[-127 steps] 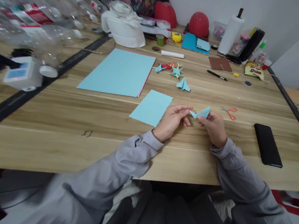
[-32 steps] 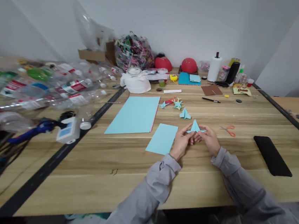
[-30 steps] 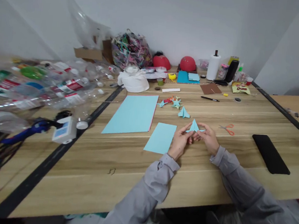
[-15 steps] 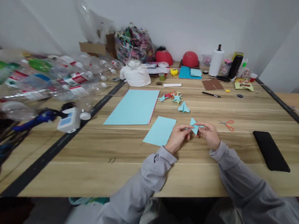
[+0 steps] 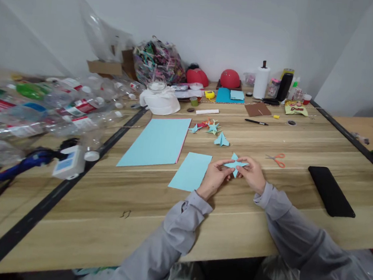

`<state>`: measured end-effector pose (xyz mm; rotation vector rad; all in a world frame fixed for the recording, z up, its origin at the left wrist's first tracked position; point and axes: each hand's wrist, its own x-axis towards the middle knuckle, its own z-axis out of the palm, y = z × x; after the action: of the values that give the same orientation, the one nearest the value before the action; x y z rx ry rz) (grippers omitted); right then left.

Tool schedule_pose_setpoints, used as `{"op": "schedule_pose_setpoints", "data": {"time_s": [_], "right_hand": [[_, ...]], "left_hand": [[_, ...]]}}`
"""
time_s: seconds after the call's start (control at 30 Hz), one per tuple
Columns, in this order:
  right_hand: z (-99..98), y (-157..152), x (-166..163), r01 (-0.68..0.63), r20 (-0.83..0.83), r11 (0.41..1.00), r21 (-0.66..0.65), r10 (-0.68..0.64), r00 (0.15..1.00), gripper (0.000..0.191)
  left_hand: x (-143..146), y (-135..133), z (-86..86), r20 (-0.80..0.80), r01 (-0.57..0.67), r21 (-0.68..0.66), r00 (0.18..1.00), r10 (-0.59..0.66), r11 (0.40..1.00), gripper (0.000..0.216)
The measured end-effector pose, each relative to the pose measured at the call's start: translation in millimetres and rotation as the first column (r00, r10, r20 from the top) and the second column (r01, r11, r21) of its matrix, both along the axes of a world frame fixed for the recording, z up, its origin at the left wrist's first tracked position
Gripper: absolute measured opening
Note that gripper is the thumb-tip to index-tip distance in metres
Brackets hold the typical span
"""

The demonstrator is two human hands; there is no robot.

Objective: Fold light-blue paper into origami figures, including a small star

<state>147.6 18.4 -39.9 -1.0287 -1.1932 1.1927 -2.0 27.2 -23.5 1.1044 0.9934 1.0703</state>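
Over the wooden table (image 5: pixel 231 219), I am pinching the little blue folded paper shape (image 5: pixel 235 164) with my left hand (image 5: pixel 214 180) and right hand (image 5: pixel 253 175). Pulling too hard could be tearing its thin points.

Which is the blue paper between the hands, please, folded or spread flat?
Folded: the blue paper shows creased, pointed flaps, pinched between the left hand and the right hand.
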Motion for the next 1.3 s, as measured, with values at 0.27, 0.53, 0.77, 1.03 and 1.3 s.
{"op": "schedule_pose_setpoints", "data": {"time_s": [0.27,0.53,0.77,1.03,1.3], "right_hand": [[3.9,-1,4,0.009,0.016,1.000,-0.011,-0.009,1.000,0.038],[11.4,-8,6,0.069,0.105,0.997,0.035,-0.072,0.992,0.040],[13.1,-8,6,0.001,0.146,0.999,-0.052,0.007,0.989,0.041],[15.1,-10,6,-0.087,-0.061,0.981,-0.174,0.077,0.995,0.050],[15.7,-12,2,-0.087,0.162,0.995,-0.054,0.095,0.982,0.037]], "left_hand": [[-5,-2,4.7,-0.023,0.003,-0.019,1.000,-0.004,1.000,0.054],[-2,-5,5.2,0.041,-0.010,0.046,0.999,0.008,0.999,0.055],[-7,-2,7.5,0.042,-0.015,0.043,0.999,0.013,0.999,0.075],[-9,-1,10.6,0.155,0.041,-0.002,0.987,-0.040,0.999,0.069],[-10,0,13.5,0.180,-0.131,-0.046,0.974,0.137,0.990,0.053]]}}
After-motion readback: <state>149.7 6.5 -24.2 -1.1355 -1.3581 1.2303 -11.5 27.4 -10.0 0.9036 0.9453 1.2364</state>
